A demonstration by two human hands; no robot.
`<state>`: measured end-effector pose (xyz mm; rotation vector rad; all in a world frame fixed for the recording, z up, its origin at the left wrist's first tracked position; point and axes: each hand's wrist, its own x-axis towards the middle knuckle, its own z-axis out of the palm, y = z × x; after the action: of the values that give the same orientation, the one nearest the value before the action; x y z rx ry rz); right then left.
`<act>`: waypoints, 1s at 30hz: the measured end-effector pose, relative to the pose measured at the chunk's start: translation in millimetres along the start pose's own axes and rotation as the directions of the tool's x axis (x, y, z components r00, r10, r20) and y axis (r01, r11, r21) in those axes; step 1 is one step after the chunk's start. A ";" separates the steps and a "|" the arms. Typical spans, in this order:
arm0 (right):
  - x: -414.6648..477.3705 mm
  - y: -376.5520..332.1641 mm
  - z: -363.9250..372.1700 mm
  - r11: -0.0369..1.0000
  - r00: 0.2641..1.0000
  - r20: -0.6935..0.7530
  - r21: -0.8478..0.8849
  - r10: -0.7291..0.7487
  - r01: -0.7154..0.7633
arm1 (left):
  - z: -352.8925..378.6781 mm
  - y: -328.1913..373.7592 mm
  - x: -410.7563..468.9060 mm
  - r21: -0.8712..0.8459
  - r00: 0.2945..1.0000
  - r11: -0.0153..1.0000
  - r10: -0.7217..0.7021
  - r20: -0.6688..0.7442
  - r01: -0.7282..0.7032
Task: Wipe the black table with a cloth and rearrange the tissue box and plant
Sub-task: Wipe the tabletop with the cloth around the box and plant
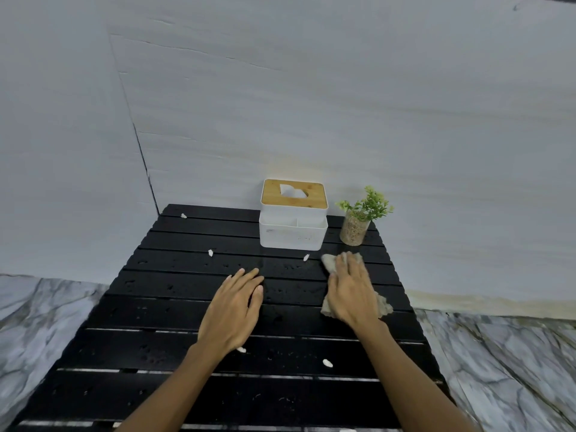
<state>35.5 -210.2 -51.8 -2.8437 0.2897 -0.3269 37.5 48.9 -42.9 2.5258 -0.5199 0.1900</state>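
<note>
Cloth (330,263) on the black table (156,307), flat under the right hand (352,291).
We find the left hand (232,310) flat on the slats, fingers straight, holding nothing; the tissue box (293,232) at the far edge; the cloth right of centre, palm spread over it, near the plant (358,219). We judge it soft, limp and light: press with the palm, pinch a fold to lift.

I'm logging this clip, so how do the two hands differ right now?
The left hand rests directly on the black table; the right hand presses on the cloth. The right hand sits nearer the plant, the left hand nearer the middle. Both are palm down, fingers straight.
</note>
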 end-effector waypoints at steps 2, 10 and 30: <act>8.4 -3.7 2.6 0.991 0.991 -0.007 -0.015 0.130 -0.130 | 0.0 -0.1 -0.9 0.016 1.000 1.000 -0.010 -0.004 0.010; 5.0 -63.4 16.4 0.991 0.984 0.124 -0.013 -0.128 0.131 | 0.7 -5.8 0.3 0.042 0.999 0.998 -0.033 -0.040 0.035; 10.5 -110.4 33.3 0.997 0.989 0.118 0.005 -0.083 0.083 | -21.9 -36.8 -13.7 0.184 1.000 0.983 -0.001 -0.015 0.004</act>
<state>72.0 -100.3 -50.1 -2.8666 0.1475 -0.1732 39.2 93.7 -45.8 2.7026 -0.5138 0.2669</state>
